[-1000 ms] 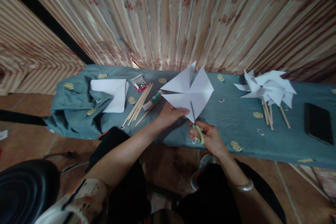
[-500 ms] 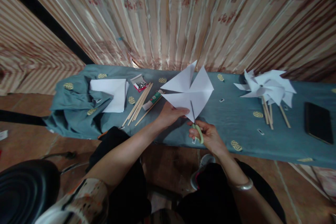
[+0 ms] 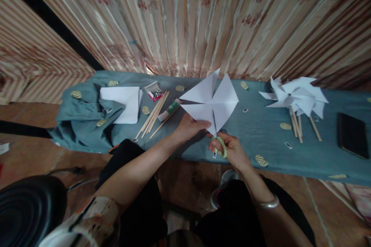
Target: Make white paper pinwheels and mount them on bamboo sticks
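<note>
A white paper square, slit inward from its corners, is held above the cloth-covered table. My left hand pinches its near edge, thumb on top. In my right hand are scissors with pale green handles, fingers wrapped round them. The blades lie at the paper's near corner, along a slit that runs toward the middle. How far the blades are spread I cannot make out.
Left of my hands lie wooden sticks, a glue stick, a small open box of pins and stacked white paper. On the right are paper pinwheels on sticks and a black phone. A curtain hangs behind the table.
The paper has shifted slightly to the right with my hands. The scissor blades have drawn back toward the near corner, and the near slit now stands slightly apart.
</note>
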The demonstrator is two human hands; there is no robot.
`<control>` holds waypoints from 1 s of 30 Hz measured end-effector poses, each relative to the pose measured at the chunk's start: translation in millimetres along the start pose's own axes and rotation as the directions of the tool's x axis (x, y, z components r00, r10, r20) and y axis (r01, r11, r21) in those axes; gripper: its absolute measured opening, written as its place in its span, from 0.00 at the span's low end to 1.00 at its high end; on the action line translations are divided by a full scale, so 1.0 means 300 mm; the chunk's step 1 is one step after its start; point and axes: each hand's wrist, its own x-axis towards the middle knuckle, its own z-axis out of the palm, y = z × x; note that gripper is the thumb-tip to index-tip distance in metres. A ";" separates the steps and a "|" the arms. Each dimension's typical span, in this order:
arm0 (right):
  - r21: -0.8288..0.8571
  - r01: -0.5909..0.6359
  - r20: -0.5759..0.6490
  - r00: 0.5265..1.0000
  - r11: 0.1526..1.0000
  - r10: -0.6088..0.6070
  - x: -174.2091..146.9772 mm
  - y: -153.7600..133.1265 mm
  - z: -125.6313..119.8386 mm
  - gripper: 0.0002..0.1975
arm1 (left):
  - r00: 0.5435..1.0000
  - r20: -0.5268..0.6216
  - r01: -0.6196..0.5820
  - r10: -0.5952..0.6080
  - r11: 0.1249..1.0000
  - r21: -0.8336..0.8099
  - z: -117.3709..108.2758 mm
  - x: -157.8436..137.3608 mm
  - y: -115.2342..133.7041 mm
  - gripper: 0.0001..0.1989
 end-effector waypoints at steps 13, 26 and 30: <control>0.000 -0.006 -0.031 0.999 1.000 0.006 0.006 -0.001 0.008 0.25 | 1.000 -0.002 0.008 -0.008 1.000 -0.001 0.004 -0.002 0.006 0.13; -0.051 0.039 -0.015 0.999 0.998 -0.039 0.003 -0.006 0.002 0.26 | 1.000 0.022 -0.006 0.006 1.000 -0.027 0.004 -0.001 0.000 0.12; -0.021 0.053 0.026 0.998 0.998 -0.053 -0.004 -0.006 -0.005 0.26 | 1.000 -0.009 0.008 -0.009 1.000 -0.018 0.001 -0.001 0.000 0.11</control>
